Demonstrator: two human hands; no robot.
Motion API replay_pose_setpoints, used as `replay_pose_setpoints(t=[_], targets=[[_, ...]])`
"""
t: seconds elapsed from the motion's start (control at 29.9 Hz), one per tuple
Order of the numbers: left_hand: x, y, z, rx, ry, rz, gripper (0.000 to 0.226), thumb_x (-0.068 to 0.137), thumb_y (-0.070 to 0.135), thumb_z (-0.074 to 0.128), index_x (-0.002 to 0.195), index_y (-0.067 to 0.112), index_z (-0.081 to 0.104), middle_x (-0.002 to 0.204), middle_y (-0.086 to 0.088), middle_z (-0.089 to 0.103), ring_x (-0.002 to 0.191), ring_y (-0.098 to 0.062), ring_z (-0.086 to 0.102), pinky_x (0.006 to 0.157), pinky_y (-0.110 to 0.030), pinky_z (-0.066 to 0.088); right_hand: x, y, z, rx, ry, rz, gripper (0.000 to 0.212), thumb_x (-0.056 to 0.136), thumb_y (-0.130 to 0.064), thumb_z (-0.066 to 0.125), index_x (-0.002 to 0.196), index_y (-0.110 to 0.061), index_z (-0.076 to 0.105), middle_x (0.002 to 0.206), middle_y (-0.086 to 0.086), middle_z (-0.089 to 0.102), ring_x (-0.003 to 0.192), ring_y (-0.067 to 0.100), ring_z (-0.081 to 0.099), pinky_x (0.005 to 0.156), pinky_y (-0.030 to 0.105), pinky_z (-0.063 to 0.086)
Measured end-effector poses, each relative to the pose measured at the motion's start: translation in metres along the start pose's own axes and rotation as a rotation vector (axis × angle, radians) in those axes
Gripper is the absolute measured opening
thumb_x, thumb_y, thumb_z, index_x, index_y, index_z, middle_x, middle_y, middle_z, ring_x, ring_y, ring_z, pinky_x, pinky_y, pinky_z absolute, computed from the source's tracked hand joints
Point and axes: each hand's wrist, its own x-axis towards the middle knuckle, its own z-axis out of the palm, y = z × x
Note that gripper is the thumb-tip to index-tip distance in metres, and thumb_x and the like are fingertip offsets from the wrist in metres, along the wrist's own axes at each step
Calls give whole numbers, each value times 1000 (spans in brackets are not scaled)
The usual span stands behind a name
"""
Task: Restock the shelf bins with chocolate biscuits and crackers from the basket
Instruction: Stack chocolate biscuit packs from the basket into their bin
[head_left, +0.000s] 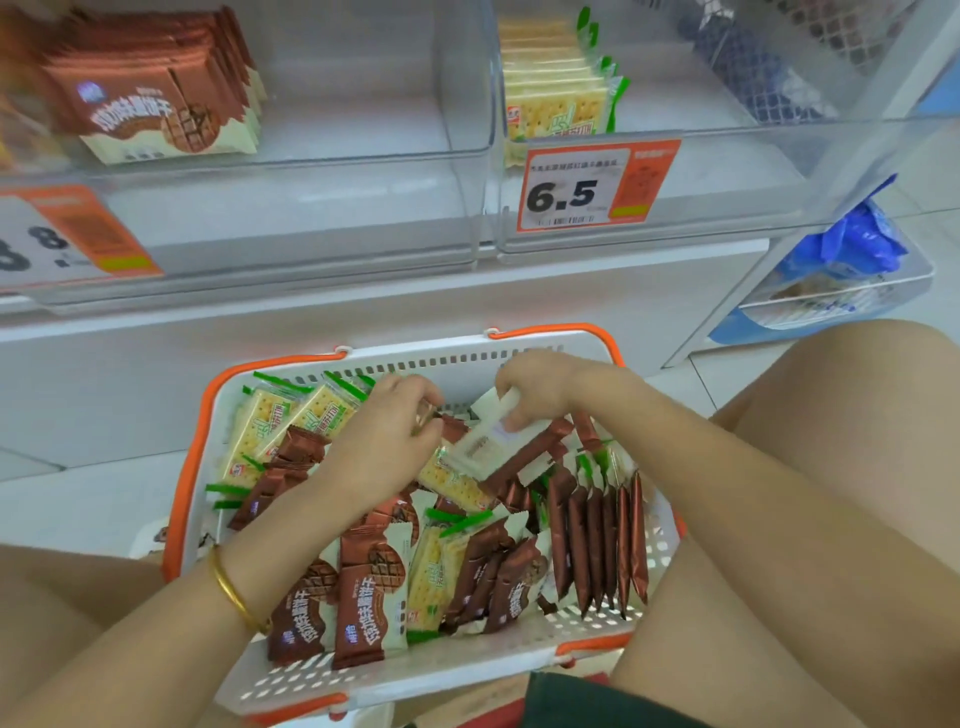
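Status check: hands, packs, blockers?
In basket: right hand pinches chocolate biscuit pack; left hand among packs, grip unclear. Shelf: biscuit bin and cracker bin part-stocked, unobstructed.

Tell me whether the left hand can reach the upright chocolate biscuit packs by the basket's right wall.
Probably yes. The upright chocolate biscuit packs stand uncovered; the left hand need only cross the basket, passing nearer the body than the right hand and its held pack.
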Motion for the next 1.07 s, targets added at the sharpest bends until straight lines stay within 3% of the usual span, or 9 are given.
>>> replay_pose_setpoints(t=[0.07,0.13,0.27,0.4,0.5,0.6,0.7,0.84,1.07], targets=[[-1,8,-5,-229,-48,-175,19,98,26,47,112,13,47,102,-7,60,79,-13,63,63,-27,52,-16,-10,-17,78,142,13,23,87,-29,67,93,-12,54,89,-4,54,92,23,51,65,26,39],[-2,16,-12,-618,-151,-401,27,99,35,44,111,11,43,106,-15,59,83,-23,68,69,-37,59,-30,-26,-22,167,304,4,26,85,-31,68,87,-17,47,86,-7,53,88,21,50,58,25,34],[-4,18,-27,-1173,-142,-536,24,99,29,46,99,8,57,97,-19,67,87,-31,69,78,-43,57,-46,-62,-10,303,326,-149,30,77,-30,76,93,-16,54,97,2,61,90,20,57,72,31,44],[-10,7,-40,-1050,-102,-479,18,95,-2,44,94,6,60,73,-7,70,66,-19,67,60,-33,55,-57,-67,-17,499,62,-196,35,81,-20,74,114,-18,62,115,-8,59,104,14,60,87,27,50],[-15,-3,-56,-1011,-175,-456,18,94,-5,43,94,3,59,78,-10,69,67,-19,65,64,-34,56,-56,-61,-31,572,305,-138,19,89,-11,63,108,-12,63,103,-5,61,94,17,60,64,8,45],[-24,-12,-73,-911,-255,-380,23,93,-5,44,112,1,55,99,-22,67,79,-26,64,76,-38,53,-50,-62,-40,523,426,-124,35,91,-21,62,123,-10,54,117,3,57,103,16,56,77,14,42],[-32,-14,-88,-862,-318,-318,29,93,-5,45,119,3,53,113,-28,61,88,-30,61,73,-35,55,-50,-75,-46,662,318,-170,42,91,-26,60,130,-14,49,119,3,58,100,13,59,82,19,49],[-39,-11,-113,-888,-290,-211,26,93,-5,43,113,6,56,103,-19,65,84,-24,63,74,-31,56,-50,-96,-59,885,109,-288,21,91,-12,60,111,-15,56,93,0,70,77,10,68,63,22,57],[-48,1,-171,-821,-133,-96,23,94,-3,43,113,-3,56,98,-17,65,75,-18,63,64,-23,55,-60,-130,-99,1048,174,-418,21,79,-7,67,96,-11,56,85,8,67,68,15,66,51,22,56]])
